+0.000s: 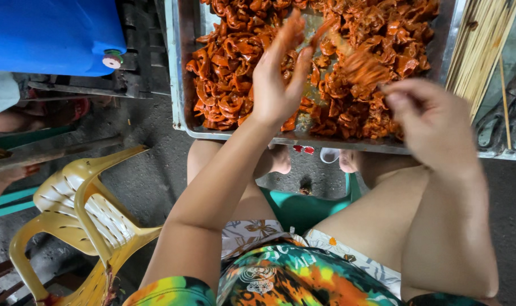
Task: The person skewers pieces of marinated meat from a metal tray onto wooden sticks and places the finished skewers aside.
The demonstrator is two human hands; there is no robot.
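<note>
A person is sitting by a metal tray [180, 85] full of orange, saucy meat pieces [229, 62]. The left hand [280, 73] is hanging over the tray with fingers spread wide, holding nothing. The right hand [431, 122] is curling narrow near the tray's front edge; I cannot tell what it is pinching. Wooden sticks [482, 39] are lying right of the tray. A yellow chair [85, 215] is standing below-left of it.

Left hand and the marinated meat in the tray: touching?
Cannot tell. In the head view the left hand is open and raised above the marinated meat in the metal tray, fingers sauce-stained and motion-blurred; no gap or contact shows plainly.
</note>
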